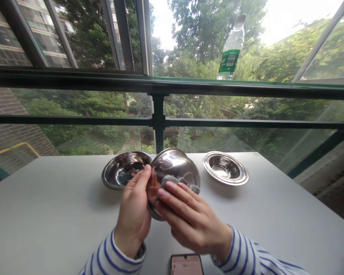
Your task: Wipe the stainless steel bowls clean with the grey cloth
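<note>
Shiny stainless steel curved between the person's two hands: a metal bowl (174, 162), raised above the middle of the tabletop (60, 210) and tilted. The left hand (134, 210) was clamped on the bowl's left edge, its thumb lying along the near side. The right hand (195, 219) gripped a bunched gray cloth (171, 180) beneath its fingers, which lay close together and pressed it to the bowl's surface.

A round steel basin (114, 176) sat behind and to the left, partly hidden by the held bowl; a wide-rimmed steel dish (226, 170) stood apart on the right. A smartphone (187, 265) lay near the right wrist, cut off by the lower edge. Beyond, a green-labeled plastic bottle (231, 57) stood upright, leaning slightly in view, above the dark railing (88, 82).
</note>
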The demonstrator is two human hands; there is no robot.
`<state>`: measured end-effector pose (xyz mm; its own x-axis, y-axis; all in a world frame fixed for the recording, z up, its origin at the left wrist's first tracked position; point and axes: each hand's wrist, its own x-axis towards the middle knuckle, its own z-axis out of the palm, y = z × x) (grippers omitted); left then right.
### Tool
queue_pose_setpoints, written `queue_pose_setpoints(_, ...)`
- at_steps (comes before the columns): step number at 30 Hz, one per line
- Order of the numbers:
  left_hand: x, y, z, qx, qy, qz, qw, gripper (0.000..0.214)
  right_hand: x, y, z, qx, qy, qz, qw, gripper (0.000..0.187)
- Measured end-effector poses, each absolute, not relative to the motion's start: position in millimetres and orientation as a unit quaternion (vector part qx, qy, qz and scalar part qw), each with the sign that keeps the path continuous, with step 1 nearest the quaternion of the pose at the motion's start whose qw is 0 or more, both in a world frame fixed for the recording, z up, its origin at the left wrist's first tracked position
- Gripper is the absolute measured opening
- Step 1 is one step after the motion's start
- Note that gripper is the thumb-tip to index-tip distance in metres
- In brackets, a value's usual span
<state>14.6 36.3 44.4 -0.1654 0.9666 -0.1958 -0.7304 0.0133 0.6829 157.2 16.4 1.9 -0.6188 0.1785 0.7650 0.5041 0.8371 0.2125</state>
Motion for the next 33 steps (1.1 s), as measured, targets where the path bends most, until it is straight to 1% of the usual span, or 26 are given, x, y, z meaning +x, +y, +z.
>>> queue_pose_setpoints(3,18,32,42,0.195,0.357,0.661,0.631,0.013,168,22,10,-0.267,-0.855,-0.132,0.425,0.044)
queue_pose_setpoints(6,17,33,45,0.185,0.378,0.672,0.610,0.014,174,26,11,-0.312,-0.834,-0.095,0.445,0.048)
queue_pose_setpoints(9,13,36,51,0.165,0.381,0.676,0.608,0.020,169,24,7,-0.278,-0.859,-0.098,0.418,0.049)
queue_pose_setpoints(12,10,39,55,0.143,0.375,0.688,0.605,0.024,165,22,5,-0.219,-0.888,-0.110,0.390,0.044)
queue_pose_setpoints(18,8,44,51,0.139,0.397,0.676,0.604,0.019,166,23,6,-0.252,-0.873,-0.095,0.406,0.043)
queue_pose_setpoints(21,6,46,50,0.114,0.392,0.680,0.609,0.016,165,21,7,-0.212,-0.883,-0.113,0.402,0.040)
queue_pose_setpoints(27,4,45,50,0.149,0.399,0.680,0.596,0.018,164,21,7,-0.238,-0.873,-0.106,0.413,0.038)
queue_pose_setpoints(31,-1,48,53,0.128,0.393,0.693,0.590,0.016,161,20,5,-0.178,-0.887,-0.125,0.407,0.036)
queue_pose_setpoints(33,0,48,55,0.127,0.386,0.701,0.586,0.016,163,21,5,-0.178,-0.887,-0.123,0.408,0.035)
